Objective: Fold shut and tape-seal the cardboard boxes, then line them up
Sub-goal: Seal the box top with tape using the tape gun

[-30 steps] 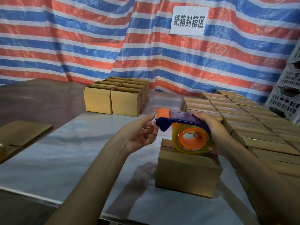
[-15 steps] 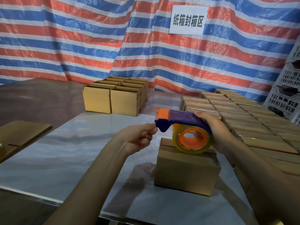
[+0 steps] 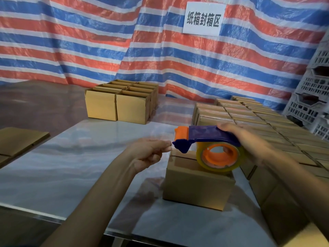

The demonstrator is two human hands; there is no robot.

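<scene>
- Left hand [image 3: 147, 154]: fingers loosely apart a second ago, now pinching the tape end [image 3: 170, 143] at the nose of the dispenser [image 3: 210, 137]
- Box [image 3: 195, 186]: on the desk [image 3: 71, 166] under the dispenser, flaps folded, seam looks untaped
- Right hand [image 3: 249, 141]: grips the dispenser; taping judged about to start

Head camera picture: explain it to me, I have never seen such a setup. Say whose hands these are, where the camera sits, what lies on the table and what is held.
There is no machine here: a person wears one camera on the head, looking forward and down, so both bare arms are theirs. The right hand grips a purple-and-orange tape dispenser over a cardboard box with its flaps folded shut, on the grey table. The left hand pinches the tape end at the dispenser's front. Behind on the left stand open boxes; on the right lie rows of closed boxes.
</scene>
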